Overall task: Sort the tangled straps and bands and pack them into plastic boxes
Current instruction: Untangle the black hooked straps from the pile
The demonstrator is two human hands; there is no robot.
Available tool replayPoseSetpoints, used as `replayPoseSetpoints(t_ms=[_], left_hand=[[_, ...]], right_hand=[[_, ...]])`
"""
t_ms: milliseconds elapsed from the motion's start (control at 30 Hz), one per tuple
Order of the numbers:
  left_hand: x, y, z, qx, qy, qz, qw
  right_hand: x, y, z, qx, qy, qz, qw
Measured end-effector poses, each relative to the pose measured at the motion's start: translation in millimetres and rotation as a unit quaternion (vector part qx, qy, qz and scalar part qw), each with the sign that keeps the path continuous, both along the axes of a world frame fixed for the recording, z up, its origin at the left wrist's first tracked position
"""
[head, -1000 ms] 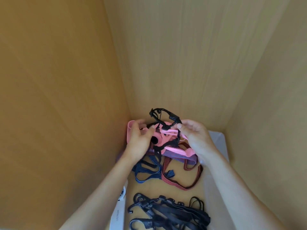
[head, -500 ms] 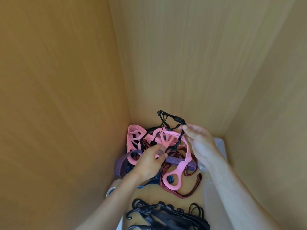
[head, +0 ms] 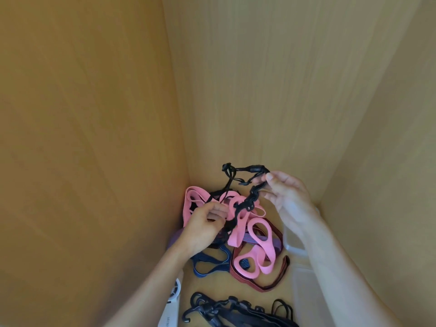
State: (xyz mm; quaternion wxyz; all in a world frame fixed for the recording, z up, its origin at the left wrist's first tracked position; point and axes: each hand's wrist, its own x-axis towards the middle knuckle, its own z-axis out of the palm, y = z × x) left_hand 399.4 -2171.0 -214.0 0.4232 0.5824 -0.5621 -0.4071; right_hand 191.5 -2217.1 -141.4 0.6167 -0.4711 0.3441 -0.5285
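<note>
A tangle lies on the wooden surface in the corner: a pink looped band (head: 256, 241), a purple band (head: 271, 241), a dark red strap (head: 271, 283) and a blue strap (head: 207, 265). A black cord with clips (head: 245, 185) runs through the pink loops and rises above them. My right hand (head: 286, 197) pinches the cord's upper end between thumb and fingers, lifted above the pile. My left hand (head: 205, 224) grips the pink band and the cord's lower part, fingers curled.
Clear plastic boxes (head: 304, 279) stand at the right, partly under my right forearm. A bundle of black hooked straps (head: 236, 313) lies at the bottom edge. A white object (head: 173, 303) sits at the lower left. Wooden walls close in on three sides.
My right hand has lifted the black cord higher and to the right. My left hand has moved left and up on the pink band, and more pink loops now hang free.
</note>
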Motion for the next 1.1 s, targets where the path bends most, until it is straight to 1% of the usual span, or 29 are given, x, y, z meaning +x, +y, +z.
replayPoseSetpoints(t_ms=[133,200,300,367,434,500,600,700,800,867,1000,1100], left_hand=[[9,-1,-5,-0.015,0.026,0.099,0.995],[12,-5,-10,0.005,0.029,0.128,0.991],[20,-12,-24,0.053,0.005,0.114,0.992],[24,-17,-37,0.07,-0.004,0.1,0.992],[28,-19,-49,0.077,-0.042,0.088,0.992],[30,-19,-58,0.083,-0.108,0.065,0.988],[31,-19,-69,0.056,-0.196,0.042,0.978],[32,-19,-72,0.026,-0.238,0.058,0.969],[33,-19,-75,0.008,-0.244,0.071,0.967],[30,-17,-74,0.004,-0.235,0.054,0.97],[12,-17,-61,0.033,-0.155,-0.018,0.987],[-12,-17,-41,0.028,-0.104,-0.06,0.992]], right_hand=[[-4,-2,19,-0.021,-0.038,0.003,0.999],[-6,-4,29,-0.035,-0.039,0.008,0.999],[-7,-7,43,-0.052,-0.032,0.009,0.998],[-8,-9,54,-0.064,-0.036,0.014,0.997],[-9,-10,66,-0.074,-0.05,0.023,0.996],[-11,-11,78,-0.087,-0.067,0.029,0.994],[-13,-11,94,-0.112,-0.077,0.037,0.99],[-16,-9,107,-0.13,-0.106,0.053,0.984],[-22,-7,120,-0.143,-0.147,0.068,0.976],[-25,-6,126,-0.151,-0.147,0.068,0.975],[-27,-5,127,-0.157,-0.126,0.053,0.978],[-26,-3,126,-0.152,-0.132,0.052,0.978]])
